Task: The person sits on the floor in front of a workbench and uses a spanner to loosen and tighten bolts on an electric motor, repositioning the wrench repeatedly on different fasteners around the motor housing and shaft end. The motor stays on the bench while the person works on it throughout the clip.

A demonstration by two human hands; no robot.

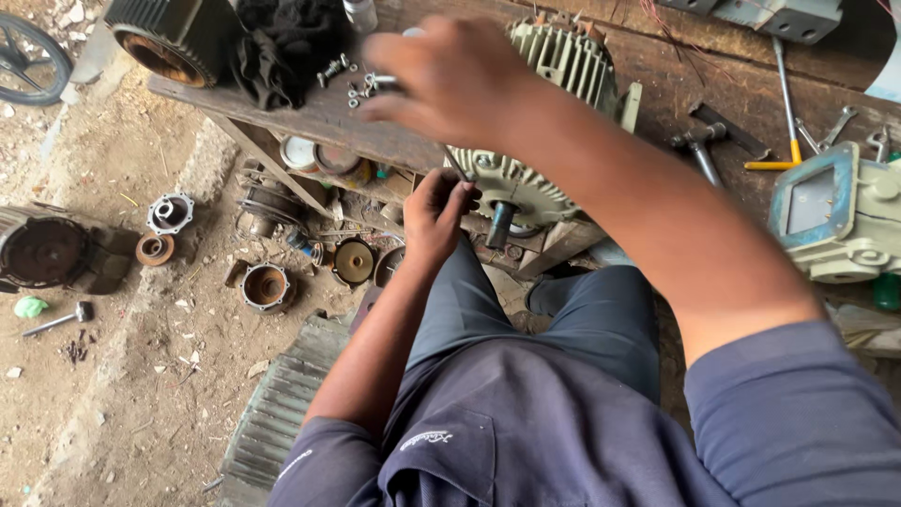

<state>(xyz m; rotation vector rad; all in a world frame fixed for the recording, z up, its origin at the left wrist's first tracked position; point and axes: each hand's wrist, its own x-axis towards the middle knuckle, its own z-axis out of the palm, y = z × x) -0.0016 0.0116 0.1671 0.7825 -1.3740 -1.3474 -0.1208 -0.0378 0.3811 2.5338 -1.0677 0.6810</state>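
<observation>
Hands at the ribbed motor [540,122] on the worktop [319,117]

Left hand [436,214] grips a thin tool at the end cover; right hand [450,80], blurred at 12 o'clock, reaches loose bolts [352,80], grip unclear; cover seemingly partly fastened.

1. Two hands were in view: the left hand [434,211] and the right hand [450,80].
2. One finned green motor [544,113] lay on the wooden bench [310,122].
3. One pale green gearbox housing [838,214] sat at the bench's right end.
4. One dark cloth [282,42] was bunched on the bench.
5. One yellow-handled tool [786,103] lay there.
6. Two wrenches [831,127] lay near it.
7. One hammer [58,320] lay on the dirt floor [141,404].
8. Several small bolts and nuts [345,80] were scattered on the bench; their exact number could not be told.
</observation>
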